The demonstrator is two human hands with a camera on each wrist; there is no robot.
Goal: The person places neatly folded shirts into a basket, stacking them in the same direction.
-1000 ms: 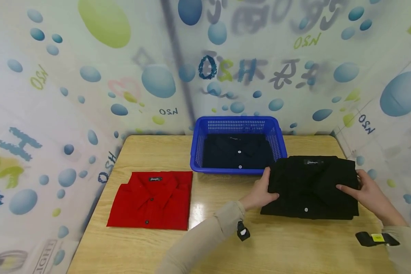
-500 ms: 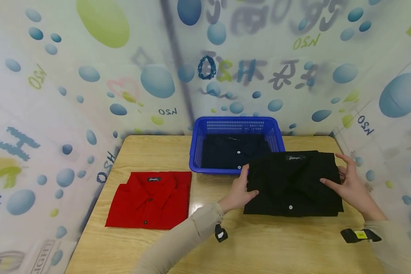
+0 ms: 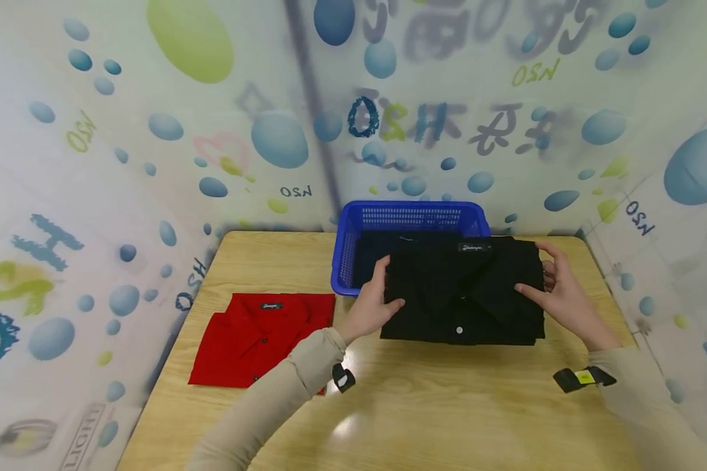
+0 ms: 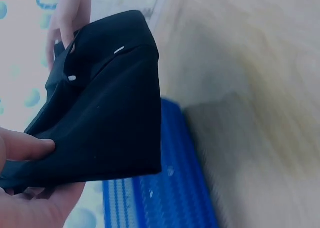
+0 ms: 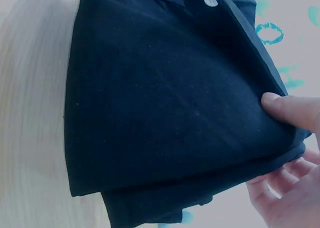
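A folded black shirt with a collar label and a white button is held up between both hands, overlapping the front right of the blue basket. My left hand pinches its left edge, thumb on top and fingers beneath. At the opposite edge my right hand grips it the same way; the right wrist view shows the thumb over the folded shirt and fingers under it. Inside the basket lies another dark folded shirt, partly covered by the held one.
A folded red shirt lies on the wooden table at the left, partly hidden by the left sleeve. The basket stands at the table's back edge, close to a patterned wall.
Both hands have carried the black shirt leftward and away from the body, from right of the basket to over its front. The red shirt and the basket stay put.
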